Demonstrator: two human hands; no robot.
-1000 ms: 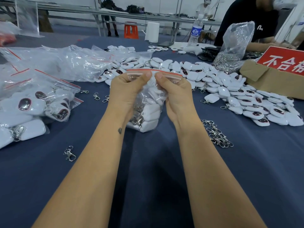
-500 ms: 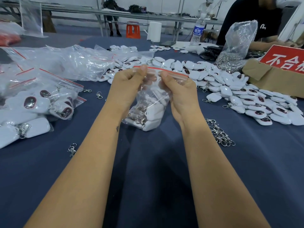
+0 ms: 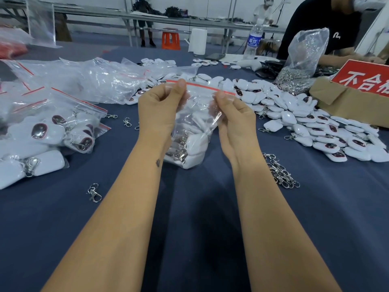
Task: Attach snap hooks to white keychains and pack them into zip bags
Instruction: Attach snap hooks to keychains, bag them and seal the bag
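Both hands hold one filled zip bag (image 3: 194, 125) up over the blue counter (image 3: 210, 228), bottom corner close to or just touching the cloth. Left hand (image 3: 156, 111) pinches the red seal strip (image 3: 200, 86) near its left end, thumb on the near side; right hand (image 3: 235, 119) pinches the strip further right, grip clenched on the film at both spots. The bag is thin clear plastic, soft and crinkly, likely slick under dry fingers; it has no stiffness of its own, so it sags under the load. Inside are white keychains (image 3: 194, 148) with metal snap hooks (image 3: 180, 154) attached: hard shells, not fragile, fairly light each but together enough to pull the bag down and bunch at the bottom. Best place to take hold is the seal strip itself, the stiffest part, with one pinch anchoring an end and the other sliding along to press the zip closed; gripping the belly would only shift the contents. Hook points could snag or poke the film if squeezed. I can't tell whether the seal is fully shut. Packed bags (image 3: 52, 131) lie left, loose keychains (image 3: 315, 123) are heaped right, and spare hooks (image 3: 282, 175) sit just beside the right forearm.
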